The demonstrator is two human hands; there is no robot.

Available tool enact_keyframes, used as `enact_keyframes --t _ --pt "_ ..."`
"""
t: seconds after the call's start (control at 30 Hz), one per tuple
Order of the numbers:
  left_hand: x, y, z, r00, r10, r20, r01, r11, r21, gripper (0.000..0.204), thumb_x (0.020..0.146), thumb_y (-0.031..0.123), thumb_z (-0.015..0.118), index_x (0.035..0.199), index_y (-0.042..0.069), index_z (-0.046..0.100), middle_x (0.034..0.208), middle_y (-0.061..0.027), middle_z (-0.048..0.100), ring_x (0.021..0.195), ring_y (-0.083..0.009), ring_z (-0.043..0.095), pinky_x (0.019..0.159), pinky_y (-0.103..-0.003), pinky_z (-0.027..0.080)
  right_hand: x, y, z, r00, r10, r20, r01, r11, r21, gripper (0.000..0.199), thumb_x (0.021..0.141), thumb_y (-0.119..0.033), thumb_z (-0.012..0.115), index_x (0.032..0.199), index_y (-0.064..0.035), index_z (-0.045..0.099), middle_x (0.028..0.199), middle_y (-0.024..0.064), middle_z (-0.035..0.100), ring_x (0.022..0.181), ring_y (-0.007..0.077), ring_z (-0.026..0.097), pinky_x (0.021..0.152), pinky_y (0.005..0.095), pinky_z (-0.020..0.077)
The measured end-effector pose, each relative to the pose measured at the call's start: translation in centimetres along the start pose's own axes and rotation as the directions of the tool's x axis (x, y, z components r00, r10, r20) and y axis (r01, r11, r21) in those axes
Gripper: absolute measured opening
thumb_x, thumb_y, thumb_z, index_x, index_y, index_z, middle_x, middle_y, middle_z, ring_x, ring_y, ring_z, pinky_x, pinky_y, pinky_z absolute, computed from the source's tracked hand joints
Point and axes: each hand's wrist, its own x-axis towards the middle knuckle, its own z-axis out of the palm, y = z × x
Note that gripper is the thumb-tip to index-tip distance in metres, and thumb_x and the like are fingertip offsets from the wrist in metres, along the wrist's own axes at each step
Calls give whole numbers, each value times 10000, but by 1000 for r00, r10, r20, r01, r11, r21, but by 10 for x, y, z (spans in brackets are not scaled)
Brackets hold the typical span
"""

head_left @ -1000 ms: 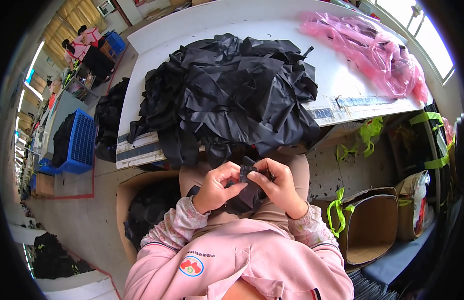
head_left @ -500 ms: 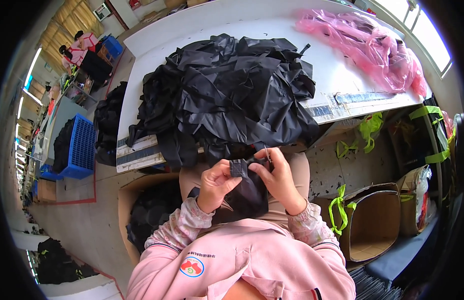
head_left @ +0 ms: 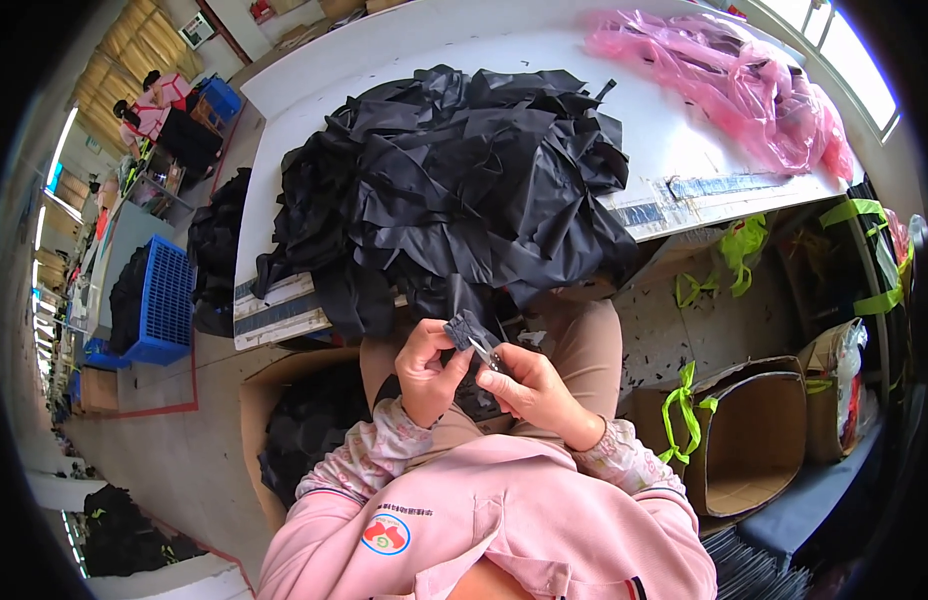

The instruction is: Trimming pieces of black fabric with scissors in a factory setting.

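Note:
Over my lap, my left hand [head_left: 428, 368] pinches a piece of black fabric [head_left: 462, 328] between thumb and fingers. A thick, patch-like part of it sticks up past the fingertips. My right hand [head_left: 534, 385] is closed around small metal thread snips [head_left: 482, 349]. Their blades point up and left and lie against the edge of the black piece; whether they are cutting cannot be made out. Just beyond my hands, a large heap of black fabric pieces [head_left: 464, 190] covers much of the white table [head_left: 674, 130] and hangs over its near edge.
A pink plastic bag [head_left: 754, 95] lies at the table's far right. Cardboard boxes [head_left: 754, 440] stand right of me, and another box [head_left: 252, 430] with black pieces is at my left. A blue crate [head_left: 166, 295] and other people [head_left: 174, 115] are farther left.
My right hand has moved down and slightly left, bringing the snips' blades to the black piece. My left hand has tilted the piece, and the fabric no longer hangs across my lap as before.

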Motion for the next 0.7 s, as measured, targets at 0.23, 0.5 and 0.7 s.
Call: enact_keyframes --t 0.23,0.5,0.7 --pt "-2 -1 0 986 167 23 -168 965 199 114 772 -56 700 874 -25 658 948 -81 613 824 -162 594 727 -262 463 3 -3 3 938 -332 -98 267 874 -406 322 868 -256 715 842 2 523 586 82 454 522 129 381 480 298 379" --pt "-3 3 0 972 225 65 -234 933 274 152 751 -49 722 887 -12 665 933 -94 632 809 -177 616 704 -271 481 2 0 2 925 -366 -101 281 839 -465 309 870 -262 709 862 2 550 579 113 442 502 170 377 471 312 377" --pt "-5 3 2 976 209 66 -219 937 273 154 757 -57 715 897 -13 668 939 -101 636 830 -185 625 726 -278 489 1 7 0 919 -372 -134 272 840 -469 300 877 -250 704 855 7 550 566 101 411 501 148 351 456 312 353"
